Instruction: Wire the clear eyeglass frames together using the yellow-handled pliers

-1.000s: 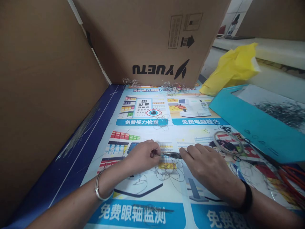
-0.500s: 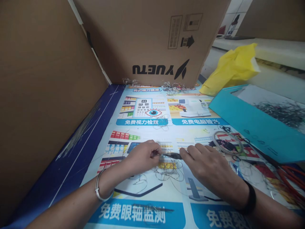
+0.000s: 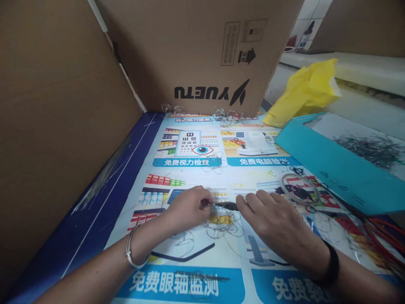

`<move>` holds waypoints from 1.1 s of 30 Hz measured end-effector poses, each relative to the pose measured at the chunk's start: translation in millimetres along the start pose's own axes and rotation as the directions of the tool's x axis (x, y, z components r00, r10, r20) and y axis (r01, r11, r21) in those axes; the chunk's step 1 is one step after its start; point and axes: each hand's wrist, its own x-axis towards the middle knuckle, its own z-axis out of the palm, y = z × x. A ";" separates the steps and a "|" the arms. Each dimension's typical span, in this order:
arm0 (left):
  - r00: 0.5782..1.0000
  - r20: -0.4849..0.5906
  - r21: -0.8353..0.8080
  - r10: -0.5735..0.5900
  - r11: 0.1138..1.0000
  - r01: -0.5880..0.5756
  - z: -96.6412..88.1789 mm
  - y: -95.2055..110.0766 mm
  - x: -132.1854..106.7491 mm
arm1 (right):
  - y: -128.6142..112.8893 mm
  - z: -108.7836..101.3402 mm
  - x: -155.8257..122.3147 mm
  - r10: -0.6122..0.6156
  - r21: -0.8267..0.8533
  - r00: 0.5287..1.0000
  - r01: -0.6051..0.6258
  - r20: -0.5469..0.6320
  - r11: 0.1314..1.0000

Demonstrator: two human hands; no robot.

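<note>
– How's the grip?
– The right hand [image 3: 278, 226] is closed round a dark tool [image 3: 228, 206], tip towards nine o'clock; the left hand [image 3: 191, 207] pinches at that tip, probably on thin wire, too small to be sure.
– Around the tool?
– A wire tangle [image 3: 218, 230] at six o'clock on the table [image 3: 114, 202], a clear ring [image 3: 284, 190] nearly at three, red handles [image 3: 382, 236] farther out, a blue box [image 3: 319, 154] at two.
– Obstructions?
– A cardboard panel [image 3: 190, 50] walls off twelve, a brown board [image 3: 63, 84] ten; a yellow bag [image 3: 300, 93] slumps at one.
</note>
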 end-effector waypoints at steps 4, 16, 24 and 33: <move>1.000 -0.014 0.005 -0.007 1.000 0.007 0.6 1.8 2.5 | -0.8 -0.4 1.5 0.013 -0.009 1.000 -0.013 0.024 1.000; 1.000 -0.030 -0.034 -0.011 0.999 0.010 4.6 0.5 4.8 | -0.6 -0.8 1.1 0.003 -0.009 0.998 -0.003 0.069 1.000; 0.999 -0.037 0.015 0.022 1.000 -0.021 5.9 -1.2 3.3 | -0.8 2.1 1.5 0.003 -0.015 0.998 -0.002 0.057 1.000; 0.999 -0.041 0.056 0.027 0.998 -0.024 4.5 2.4 2.1 | -1.7 1.3 0.3 0.014 -0.019 0.999 -0.013 0.031 1.000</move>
